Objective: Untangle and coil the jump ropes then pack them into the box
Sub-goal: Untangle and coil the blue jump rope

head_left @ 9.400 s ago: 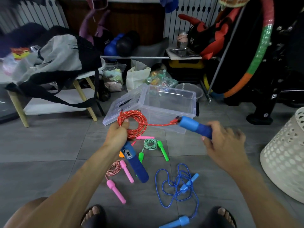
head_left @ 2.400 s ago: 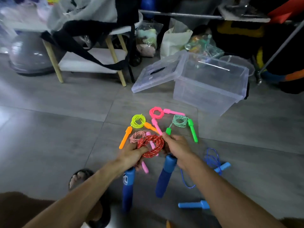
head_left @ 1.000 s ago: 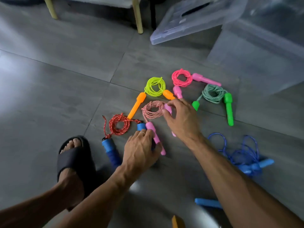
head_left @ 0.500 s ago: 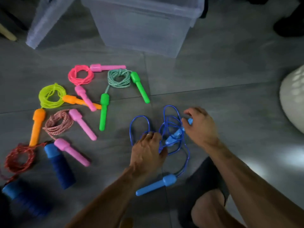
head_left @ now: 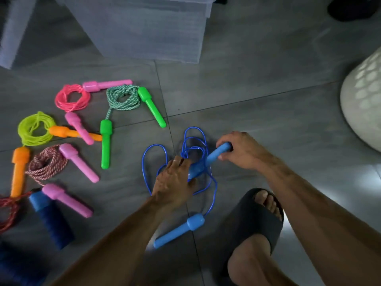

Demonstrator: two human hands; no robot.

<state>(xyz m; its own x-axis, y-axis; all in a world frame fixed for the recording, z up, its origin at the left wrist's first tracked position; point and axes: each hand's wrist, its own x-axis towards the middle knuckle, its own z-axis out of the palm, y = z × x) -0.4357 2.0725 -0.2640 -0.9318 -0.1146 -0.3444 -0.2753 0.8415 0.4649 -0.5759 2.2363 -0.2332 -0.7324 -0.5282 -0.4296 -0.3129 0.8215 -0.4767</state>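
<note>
Seen from above, a person crouched over a grey tiled floor, working on a tangled blue rope. The right hand had its fingers curled round one blue handle, lifting it at a tilt. The left hand reached into the middle of the knot; its fingertips looked bent onto the cord, though exactly what they pinched could not be told. The rope's second handle lay on the floor near a sandalled foot.

To the left, apart from the tangle, lay coiled ropes — a pink one, a green one, a yellow one and a speckled one. The clear box stood beyond them, its inside out of view.

The risk, as it seemed: pulling the held handle away before the loops were loosened would likely tighten the knot. The trailing handle might also drag and catch on the sandal — or the loose loop might sweep toward the neat coils and disturb them.
</note>
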